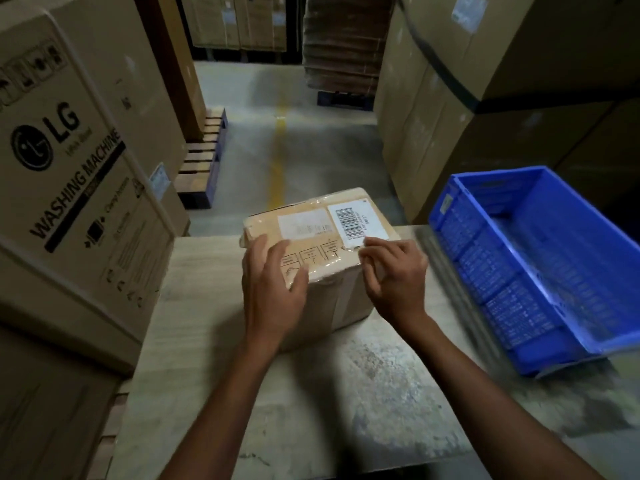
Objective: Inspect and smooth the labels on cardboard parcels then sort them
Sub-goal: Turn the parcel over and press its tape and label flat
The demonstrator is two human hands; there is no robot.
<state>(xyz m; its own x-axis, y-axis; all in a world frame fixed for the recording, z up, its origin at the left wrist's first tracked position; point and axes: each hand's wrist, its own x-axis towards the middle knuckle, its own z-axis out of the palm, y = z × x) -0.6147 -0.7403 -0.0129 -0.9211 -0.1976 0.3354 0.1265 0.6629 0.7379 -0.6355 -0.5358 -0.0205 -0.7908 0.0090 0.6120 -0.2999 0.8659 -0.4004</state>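
Both hands' fingers [277,251] atop parcel [337,299], right at label [353,220].

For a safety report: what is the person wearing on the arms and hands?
No gloves on the left hand or the right hand. No ring, watch or bracelet shows. Both forearms are bare down to the picture's edge; no sleeve is in view.

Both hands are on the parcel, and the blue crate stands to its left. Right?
No. The head view shows the blue crate to the right of the parcel, not the left. The left hand and right hand are on the parcel, as stated.
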